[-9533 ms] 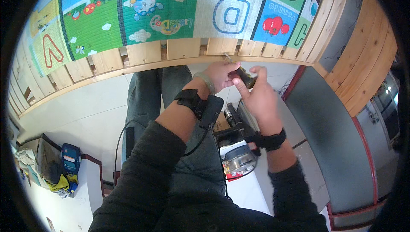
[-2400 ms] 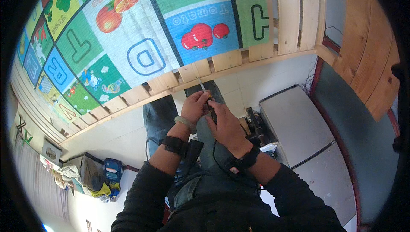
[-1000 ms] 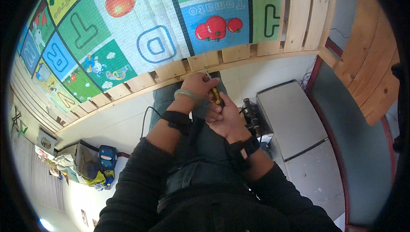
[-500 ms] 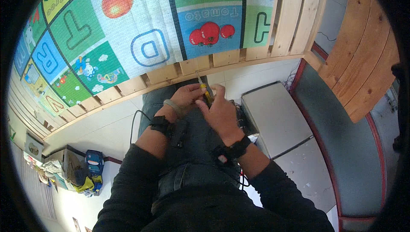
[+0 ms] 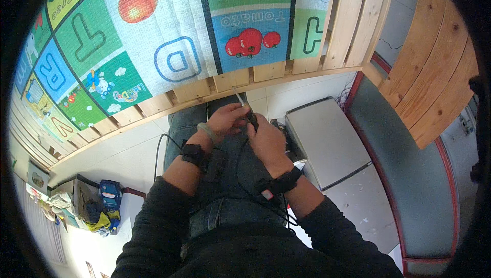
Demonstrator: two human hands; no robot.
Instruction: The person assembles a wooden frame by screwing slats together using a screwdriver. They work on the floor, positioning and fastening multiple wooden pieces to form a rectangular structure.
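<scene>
A screwdriver (image 5: 251, 118) with a dark and yellow handle points up and away from me, its thin metal shaft reaching the front rail (image 5: 208, 97) of a slatted wooden frame. Around its handle my right hand (image 5: 268, 142) is closed. My left hand (image 5: 224, 119) is closed too, its fingertips pinching the tool near where handle and shaft meet. Whether the tip sits in a screw is too small to tell. Both hands are above my legs, just this side of the rail, and each wrist carries a black strapped device.
A colourful padded mat (image 5: 179, 27) with fruit pictures covers most of the wooden slats. Grey-white boxes (image 5: 327, 140) stand to my right, beside a dark panel with red edging (image 5: 409, 175). Reddish wooden boards (image 5: 434, 68) are at far right. A blue bag (image 5: 111, 194) lies among clutter at left.
The screwdriver's handle has turned, showing more dark and less yellow. My right fingers have curled closer around it, and my left hand has shifted slightly. The view has moved a little.
</scene>
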